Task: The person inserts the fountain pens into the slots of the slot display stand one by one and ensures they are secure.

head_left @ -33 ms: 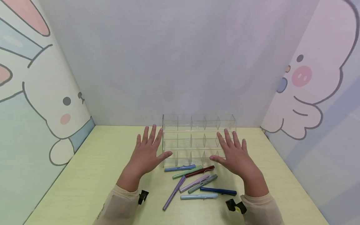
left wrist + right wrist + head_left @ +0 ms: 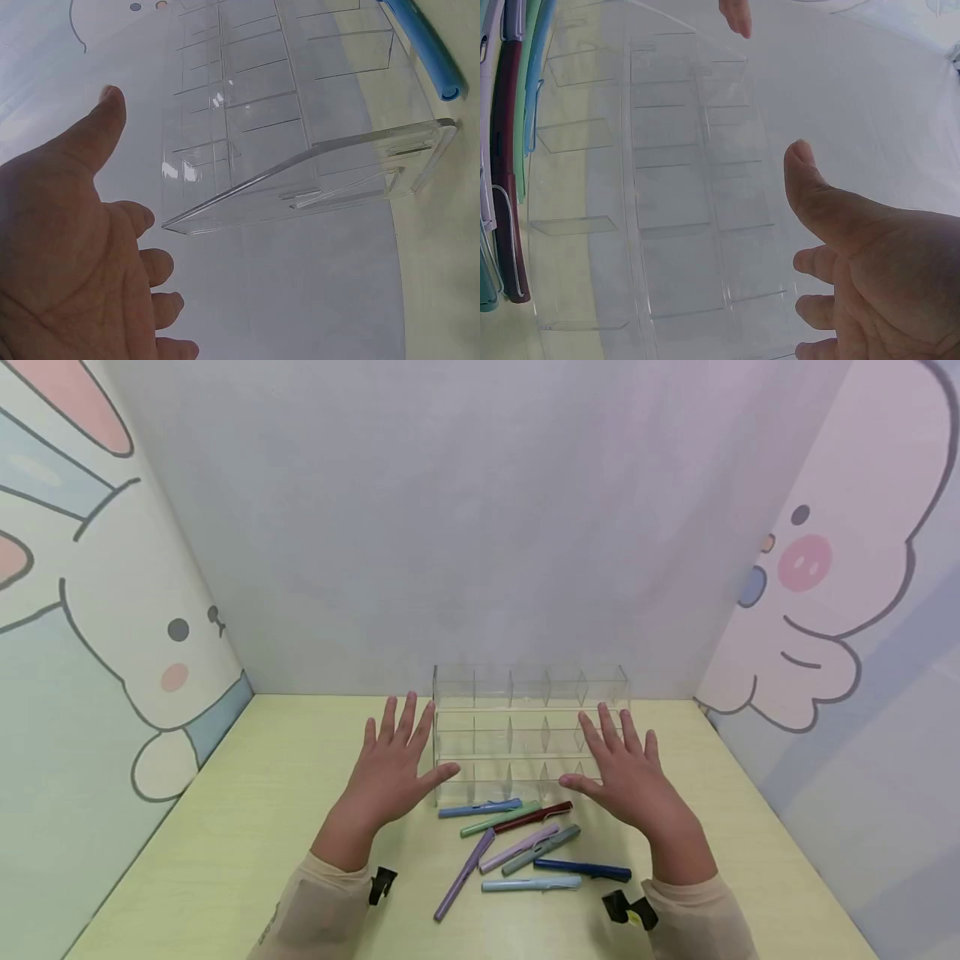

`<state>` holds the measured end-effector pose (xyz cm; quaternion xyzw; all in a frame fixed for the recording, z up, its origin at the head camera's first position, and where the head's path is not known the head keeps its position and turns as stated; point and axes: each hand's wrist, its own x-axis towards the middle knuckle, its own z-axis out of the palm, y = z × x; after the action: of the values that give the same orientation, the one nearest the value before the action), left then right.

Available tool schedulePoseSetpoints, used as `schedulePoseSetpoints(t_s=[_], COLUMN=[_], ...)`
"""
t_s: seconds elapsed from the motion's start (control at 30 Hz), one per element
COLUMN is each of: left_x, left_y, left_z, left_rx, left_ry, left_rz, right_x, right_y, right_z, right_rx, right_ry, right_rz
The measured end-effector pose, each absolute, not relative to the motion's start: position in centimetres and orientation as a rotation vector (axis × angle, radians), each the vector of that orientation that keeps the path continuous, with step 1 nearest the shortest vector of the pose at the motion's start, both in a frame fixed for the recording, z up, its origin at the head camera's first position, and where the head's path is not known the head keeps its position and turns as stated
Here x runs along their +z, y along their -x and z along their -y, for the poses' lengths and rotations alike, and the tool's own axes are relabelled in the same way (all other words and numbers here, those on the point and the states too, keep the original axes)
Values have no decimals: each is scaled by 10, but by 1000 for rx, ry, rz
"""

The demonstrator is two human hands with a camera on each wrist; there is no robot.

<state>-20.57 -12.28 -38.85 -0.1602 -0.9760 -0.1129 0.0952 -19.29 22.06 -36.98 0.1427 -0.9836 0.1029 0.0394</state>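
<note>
My left hand (image 2: 387,777) hovers with fingers spread by the left side of a clear acrylic stepped rack (image 2: 491,743), holding nothing. Over the rack's right part my right hand (image 2: 630,777) is likewise spread, thumb pointing inward and palm free. The rack has three tiers split by thin dividers. In front of it lie several capped pens: a blue pen (image 2: 472,810), a green pen (image 2: 487,824), a dark red pen (image 2: 528,819), a lilac pen (image 2: 513,852), a grey-green pen (image 2: 536,853), a purple pen (image 2: 463,877), a navy pen (image 2: 581,867) and a light blue pen (image 2: 528,885).
The pale yellow tabletop (image 2: 225,827) meets a grey back wall (image 2: 480,527). Side panels carry cartoon animals, a rabbit (image 2: 142,635) on the left and a pink-snouted figure (image 2: 840,560) on the right. Black clips sit by both wrists.
</note>
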Motion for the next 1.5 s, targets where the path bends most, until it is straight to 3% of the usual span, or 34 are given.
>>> schedulePoseSetpoints(t_s=[0.53,0.93,1.5], left_x=[-396,-420,-429], left_y=[208,239,255], left_z=[127,138,142], left_rx=[-430,-1647,-2114], left_ry=[482,436,552], left_rz=[2907,2680,2755], right_x=[-370,-365,-343], right_y=[194,207,196], right_z=[-219,-240,-266], right_rx=[327,667,692], right_ry=[-469,-423,-260], right_rz=[2998,2951,3219])
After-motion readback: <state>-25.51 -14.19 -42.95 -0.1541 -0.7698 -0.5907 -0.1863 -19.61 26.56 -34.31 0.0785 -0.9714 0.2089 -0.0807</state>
